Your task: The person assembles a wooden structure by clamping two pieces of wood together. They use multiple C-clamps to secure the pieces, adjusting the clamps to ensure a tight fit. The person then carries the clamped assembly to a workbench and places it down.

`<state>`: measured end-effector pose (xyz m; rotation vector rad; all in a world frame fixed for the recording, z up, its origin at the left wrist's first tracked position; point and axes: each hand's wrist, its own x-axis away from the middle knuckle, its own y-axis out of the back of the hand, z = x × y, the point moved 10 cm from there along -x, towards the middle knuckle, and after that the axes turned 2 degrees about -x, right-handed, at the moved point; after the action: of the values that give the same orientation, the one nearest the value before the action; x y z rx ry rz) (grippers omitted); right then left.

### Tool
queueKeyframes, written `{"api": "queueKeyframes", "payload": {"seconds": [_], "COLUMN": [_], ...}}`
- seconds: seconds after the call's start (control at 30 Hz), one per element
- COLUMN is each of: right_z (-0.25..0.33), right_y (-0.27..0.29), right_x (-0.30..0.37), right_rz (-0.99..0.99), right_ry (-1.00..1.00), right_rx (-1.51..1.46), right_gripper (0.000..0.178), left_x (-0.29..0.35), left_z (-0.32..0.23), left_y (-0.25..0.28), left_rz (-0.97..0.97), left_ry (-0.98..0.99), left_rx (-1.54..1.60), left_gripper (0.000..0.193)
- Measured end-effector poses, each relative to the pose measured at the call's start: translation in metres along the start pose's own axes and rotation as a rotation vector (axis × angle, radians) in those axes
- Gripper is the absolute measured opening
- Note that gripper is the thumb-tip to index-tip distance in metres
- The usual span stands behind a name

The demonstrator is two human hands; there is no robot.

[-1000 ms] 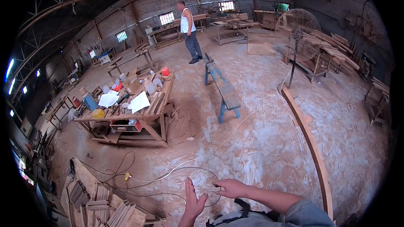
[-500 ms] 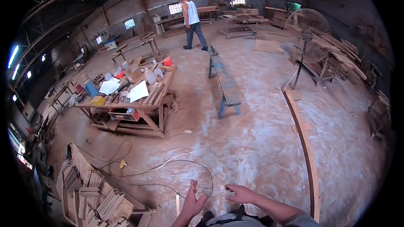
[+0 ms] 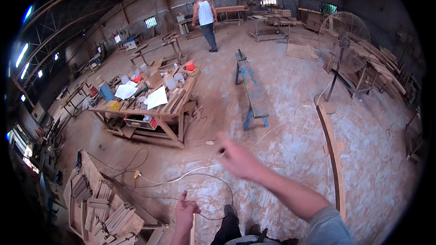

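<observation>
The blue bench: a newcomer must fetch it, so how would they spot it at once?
Start from the cluttered wooden worktable on the dusty floor. Just to its right stands a long, narrow blue wooden sawhorse bench, running away toward the standing person. It alone is painted blue and bare on top.

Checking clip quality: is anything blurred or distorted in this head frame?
Head view: the right hand is smeared by motion blur, while the left hand is sharper; the fisheye bends the long plank and darkens the corners; the bench and floor are evenly lit, and the windows are bright.
</observation>
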<state>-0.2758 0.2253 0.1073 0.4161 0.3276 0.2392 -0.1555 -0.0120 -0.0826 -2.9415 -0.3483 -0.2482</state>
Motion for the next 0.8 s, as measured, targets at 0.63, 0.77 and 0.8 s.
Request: {"api": "queueKeyframes", "payload": {"seconds": [0.63,0.77,0.8], "right_z": [-0.011,-0.140,-0.162], "right_y": [-0.218,-0.222,-0.216], "right_x": [-0.167,-0.173,-0.189], "right_rz": [1.017,1.155,1.178], "right_ry": [0.261,0.145,0.116], "right_rx": [0.235,0.501,0.602], "right_gripper": [0.043,0.029,0.027], "left_x": [-0.234,-0.263,-0.268], "left_z": [-0.087,-0.096,-0.086], "left_y": [0.090,0.014,-0.011], "left_rz": [-0.148,0.116,0.157], "left_ry": [0.058,0.067,0.123], "left_rx": [0.916,0.763,0.686], "left_gripper": [0.045,0.052,0.053]}}
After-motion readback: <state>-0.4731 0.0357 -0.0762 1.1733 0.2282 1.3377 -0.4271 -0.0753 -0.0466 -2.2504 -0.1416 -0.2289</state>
